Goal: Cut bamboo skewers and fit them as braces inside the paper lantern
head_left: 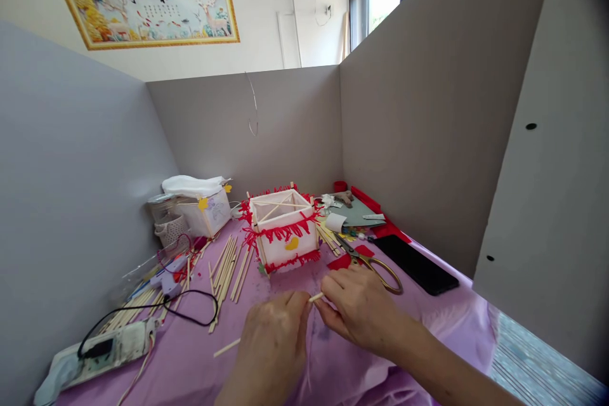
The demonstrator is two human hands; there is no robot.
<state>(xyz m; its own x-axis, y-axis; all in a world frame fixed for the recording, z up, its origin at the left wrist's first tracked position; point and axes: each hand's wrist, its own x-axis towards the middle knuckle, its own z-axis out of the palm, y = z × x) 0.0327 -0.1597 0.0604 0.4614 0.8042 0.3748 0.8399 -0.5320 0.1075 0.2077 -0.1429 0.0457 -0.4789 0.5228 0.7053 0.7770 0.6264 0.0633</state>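
My left hand (pixel 275 336) is closed around a thin pale wooden stick (pixel 227 348), which sticks out to its left and shows again between the two hands. At the stick's right end, my right hand (pixel 354 307) pinches it with thumb and fingers. A thin pale strand hangs below the hands. Beyond them stands a white box-shaped lantern (pixel 288 247) with red fringe, wooden edges and a yellow heart. Open-bladed scissors (pixel 366 258) lie just past my right hand.
Loose sticks (pixel 224 276) lie left of the lantern. Further left are a glue gun (pixel 169 276), its black cord and a power strip (pixel 117 352). A black phone (pixel 413 263) lies at right. A white box (pixel 204 216) stands at back left, grey partitions around.
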